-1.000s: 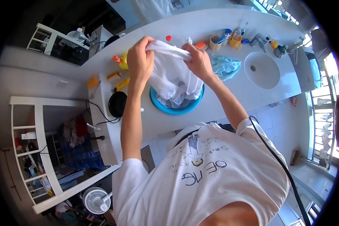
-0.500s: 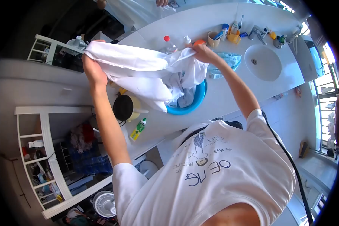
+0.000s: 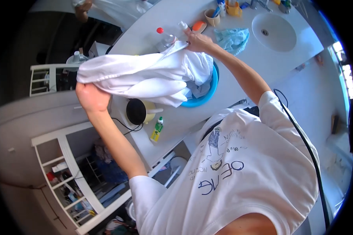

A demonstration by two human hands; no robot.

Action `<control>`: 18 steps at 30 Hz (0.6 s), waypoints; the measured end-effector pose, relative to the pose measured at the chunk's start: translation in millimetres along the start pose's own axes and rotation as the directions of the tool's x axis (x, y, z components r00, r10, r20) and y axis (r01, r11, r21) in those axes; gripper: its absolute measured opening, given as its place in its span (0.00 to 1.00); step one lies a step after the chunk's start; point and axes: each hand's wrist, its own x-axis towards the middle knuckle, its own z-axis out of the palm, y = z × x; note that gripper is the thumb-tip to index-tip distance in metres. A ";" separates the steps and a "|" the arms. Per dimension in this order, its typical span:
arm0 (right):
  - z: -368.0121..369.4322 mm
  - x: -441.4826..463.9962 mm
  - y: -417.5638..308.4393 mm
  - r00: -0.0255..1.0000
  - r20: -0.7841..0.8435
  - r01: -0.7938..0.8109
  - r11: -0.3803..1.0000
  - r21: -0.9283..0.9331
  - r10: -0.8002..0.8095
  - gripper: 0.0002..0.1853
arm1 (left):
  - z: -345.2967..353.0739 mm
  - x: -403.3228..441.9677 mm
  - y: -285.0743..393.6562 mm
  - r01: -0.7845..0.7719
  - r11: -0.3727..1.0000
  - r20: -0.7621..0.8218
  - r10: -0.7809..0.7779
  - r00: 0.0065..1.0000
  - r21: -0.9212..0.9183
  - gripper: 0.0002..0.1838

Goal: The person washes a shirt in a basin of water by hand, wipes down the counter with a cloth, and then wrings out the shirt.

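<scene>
A white cloth (image 3: 141, 72) is stretched sideways over the counter, its right part hanging into a blue basin (image 3: 208, 98) that holds more pale fabric. My left hand (image 3: 92, 96) is at the cloth's far left end; its fingers are hidden under or inside the fabric. Closed on the cloth's upper right edge is my right hand (image 3: 199, 41), above the basin and close to a white pump bottle top (image 3: 183, 26).
A clear bottle with a red cap (image 3: 167, 38), an orange brush (image 3: 199, 26), a beige cup (image 3: 212, 17) and light blue fabric (image 3: 234, 40) stand or lie behind. The sink (image 3: 273, 33) is at right. A black-lidded pot (image 3: 137, 111) and a green-yellow bottle (image 3: 157, 129) are nearer.
My left hand has moved far left, spreading the bunched cloth out sideways, then a little lower. My right hand stays on the cloth's edge. The view has turned and shifted.
</scene>
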 end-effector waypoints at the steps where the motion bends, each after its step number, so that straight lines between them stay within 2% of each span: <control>1: -8.2 -11.5 7.9 0.902 0.430 -0.162 0.883 0.440 -0.049 0.26 | 17.9 -7.8 -2.2 -0.004 0.999 -0.108 0.008 0.994 0.034 0.25; 2: 9.5 -22.1 10.6 0.847 0.521 -0.319 0.684 0.656 -0.104 0.27 | 21.4 -11.1 -4.5 0.012 0.998 -0.093 -0.006 0.996 0.054 0.25; 3: 20.8 -45.2 6.5 0.903 0.407 -0.248 0.605 0.757 -0.139 0.33 | 22.1 -12.7 -8.2 -0.005 0.999 -0.060 0.008 0.998 0.049 0.26; 4: 55.4 -63.0 8.3 0.968 0.128 0.027 0.596 0.803 -0.217 0.38 | 22.2 -13.2 -12.2 -0.020 0.999 -0.028 0.021 0.999 0.041 0.26; 5: 54.3 -89.6 -10.2 0.988 0.091 0.002 0.600 0.800 -0.124 0.39 | 22.3 -12.9 -15.6 0.013 1.000 0.195 -0.010 0.981 -0.015 0.28; 6: 50.9 -116.5 -29.6 0.993 0.120 -0.107 0.489 0.866 0.005 0.36 | 30.7 -13.2 -19.6 0.032 0.999 0.205 -0.032 0.978 0.001 0.28; 7: 51.6 -136.5 -44.4 0.999 -0.007 -0.019 0.579 0.815 0.041 0.27 | 42.6 -15.6 -24.6 0.012 0.999 0.172 -0.018 0.985 0.038 0.29; 8: 49.2 -150.9 -52.8 0.996 -0.043 0.078 0.599 0.797 -0.073 0.23 | 50.5 -17.3 -27.4 -0.013 0.997 0.138 0.003 0.990 0.072 0.30; 9: 41.6 -165.5 -63.8 0.962 -0.241 0.264 0.651 0.711 -0.127 0.21 | 51.9 -18.5 -28.7 -0.012 0.996 0.144 -0.001 0.990 0.089 0.31; 10: 30.6 -173.6 -69.4 0.963 -0.246 0.255 0.650 0.716 -0.108 0.21 | 43.6 -16.3 -28.9 -0.011 0.998 0.221 -0.004 0.975 0.068 0.31; 12: 7.8 -183.4 -76.6 0.879 -0.381 0.455 0.743 0.491 -0.286 0.21 | 45.0 -18.3 -30.5 0.135 0.990 0.532 -0.088 0.842 -0.051 0.30; 16: -8.5 -186.0 -87.2 0.837 -0.405 0.540 0.672 0.507 -0.367 0.20 | 46.1 -17.6 -38.6 0.179 0.981 0.440 -0.126 0.889 -0.081 0.30; 18: 0.6 -189.6 -87.7 0.742 -0.479 0.669 0.564 0.484 -0.469 0.17 | 46.9 -15.3 -41.6 0.214 0.957 0.428 -0.112 0.897 -0.198 0.30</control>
